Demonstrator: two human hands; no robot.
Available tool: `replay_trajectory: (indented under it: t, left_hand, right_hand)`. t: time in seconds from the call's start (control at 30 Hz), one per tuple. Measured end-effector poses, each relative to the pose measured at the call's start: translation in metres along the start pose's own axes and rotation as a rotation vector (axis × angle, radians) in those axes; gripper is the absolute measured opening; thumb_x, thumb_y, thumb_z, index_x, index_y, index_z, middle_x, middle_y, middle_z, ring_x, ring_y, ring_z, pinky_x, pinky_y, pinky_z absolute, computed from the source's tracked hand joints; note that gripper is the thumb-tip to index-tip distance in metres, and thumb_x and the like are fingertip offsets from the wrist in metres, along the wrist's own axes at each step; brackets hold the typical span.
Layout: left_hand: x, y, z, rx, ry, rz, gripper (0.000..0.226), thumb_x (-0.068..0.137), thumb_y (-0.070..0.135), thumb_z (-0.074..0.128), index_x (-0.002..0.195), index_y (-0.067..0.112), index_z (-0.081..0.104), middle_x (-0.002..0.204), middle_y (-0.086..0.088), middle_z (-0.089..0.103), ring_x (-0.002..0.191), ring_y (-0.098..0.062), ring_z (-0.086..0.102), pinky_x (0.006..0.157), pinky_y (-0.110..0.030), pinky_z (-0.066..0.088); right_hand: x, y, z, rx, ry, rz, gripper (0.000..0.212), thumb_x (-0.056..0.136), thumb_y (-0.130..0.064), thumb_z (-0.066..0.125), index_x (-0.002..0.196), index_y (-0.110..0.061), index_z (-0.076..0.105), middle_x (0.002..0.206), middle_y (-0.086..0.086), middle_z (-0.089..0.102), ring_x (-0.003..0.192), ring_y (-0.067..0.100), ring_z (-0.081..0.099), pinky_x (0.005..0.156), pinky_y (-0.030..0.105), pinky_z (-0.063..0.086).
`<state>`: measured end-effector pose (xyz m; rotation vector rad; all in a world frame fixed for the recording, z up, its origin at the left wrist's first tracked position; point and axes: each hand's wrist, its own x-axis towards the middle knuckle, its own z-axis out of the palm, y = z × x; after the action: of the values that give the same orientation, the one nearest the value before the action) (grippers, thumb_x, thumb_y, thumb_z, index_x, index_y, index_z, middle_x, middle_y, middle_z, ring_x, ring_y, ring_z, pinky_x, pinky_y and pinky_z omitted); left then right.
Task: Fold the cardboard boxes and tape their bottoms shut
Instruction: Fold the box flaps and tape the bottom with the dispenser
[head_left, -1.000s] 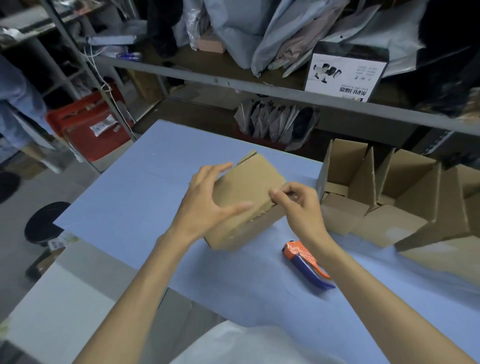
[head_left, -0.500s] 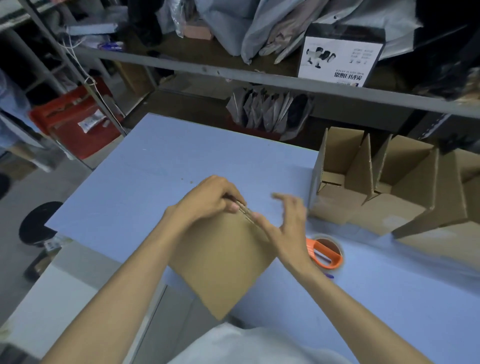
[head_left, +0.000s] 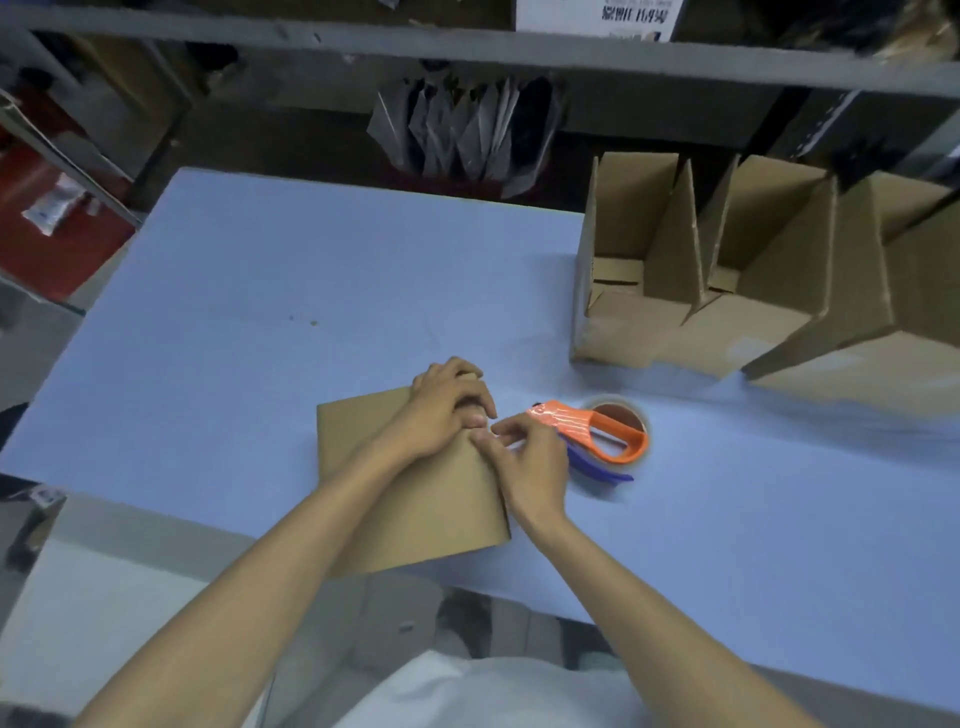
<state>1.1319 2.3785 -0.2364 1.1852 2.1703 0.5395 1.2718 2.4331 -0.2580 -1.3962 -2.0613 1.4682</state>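
Head view puts the flat box (head_left: 415, 499) under your left hand (head_left: 447, 410), fingers (head_left: 470, 397) curled over its far right corner, right hand (head_left: 524, 462) seemingly pinching that edge, tape dispenser (head_left: 597, 434) just beyond.

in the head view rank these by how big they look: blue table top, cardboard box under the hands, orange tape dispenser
1. blue table top
2. cardboard box, partly covered by the arms
3. orange tape dispenser
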Motion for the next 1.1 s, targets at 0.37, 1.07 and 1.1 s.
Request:
replay_trajectory:
  t: [0.37, 1.07, 1.1]
  left_hand:
    - [-0.004, 0.005, 0.007, -0.066, 0.264, -0.052, 0.051, 0.072, 0.018, 0.08, 0.12, 0.023, 0.063, 0.127, 0.002, 0.053, 0.12, -0.022, 0.042, 0.098, -0.022, 0.026]
    - [-0.036, 0.009, 0.053, 0.24, 0.238, -0.182, 0.098, 0.079, 0.04, 0.06, 0.155, 0.022, 0.001, 0.162, 0.0, -0.007, 0.146, -0.024, -0.009, 0.117, -0.04, -0.009]
    - [-0.034, 0.012, 0.053, 0.22, 0.224, -0.177, 0.097, 0.08, 0.04, 0.059, 0.155, 0.022, 0.001, 0.162, -0.001, -0.007, 0.146, -0.024, -0.01, 0.117, -0.04, -0.009]
  right_hand:
    - [-0.028, 0.018, -0.015, -0.01, -0.162, -0.001, 0.013, 0.082, -0.024, 0.071, 0.077, -0.012, 0.072, 0.076, -0.002, 0.072, 0.075, 0.014, 0.065, 0.067, 0.034, 0.05]
    - [0.023, 0.06, -0.076, -0.631, 0.146, -0.396, 0.038, 0.074, -0.001, 0.072, 0.105, 0.004, 0.052, 0.095, 0.019, 0.056, 0.086, 0.037, 0.051, 0.073, 0.041, 0.042]
    - [0.021, 0.054, -0.083, -0.595, 0.168, -0.432, 0.035, 0.073, -0.001, 0.073, 0.1, 0.002, 0.051, 0.092, 0.018, 0.056, 0.082, 0.036, 0.051, 0.068, 0.04, 0.043]
